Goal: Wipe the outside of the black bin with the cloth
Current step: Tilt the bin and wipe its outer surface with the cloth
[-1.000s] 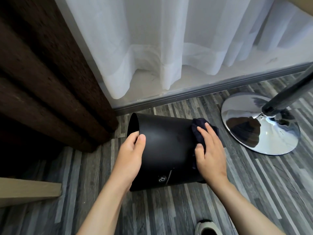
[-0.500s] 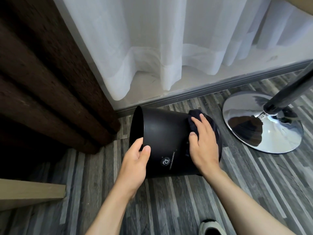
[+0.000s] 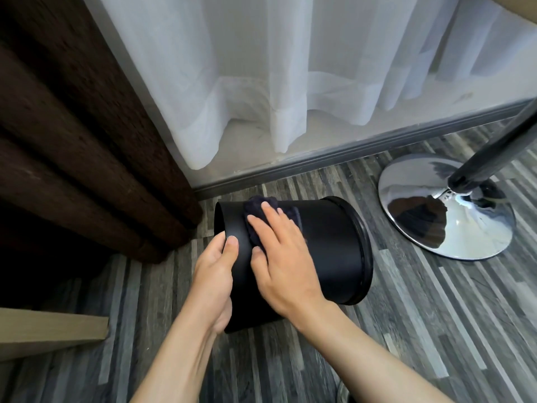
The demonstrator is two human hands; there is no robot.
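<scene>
The black bin (image 3: 328, 245) lies on its side on the striped grey floor, its open mouth to the left and its base to the right. My left hand (image 3: 213, 274) grips the rim at the mouth, thumb on the outer wall. A dark navy cloth (image 3: 263, 206) is pressed flat against the bin's upper wall near the mouth, under the spread fingers of my right hand (image 3: 283, 257). Most of the cloth is hidden beneath that hand.
A chrome round stand base (image 3: 444, 210) with a black pole (image 3: 494, 152) sits just right of the bin. Brown curtain (image 3: 72, 126) hangs at the left, white sheer curtain (image 3: 290, 68) behind. A light wooden panel edge (image 3: 49, 333) lies at lower left.
My right hand has slid the cloth from the base end leftward to near the mouth. The bin's logo has gone out of sight. My left hand keeps its grip on the rim.
</scene>
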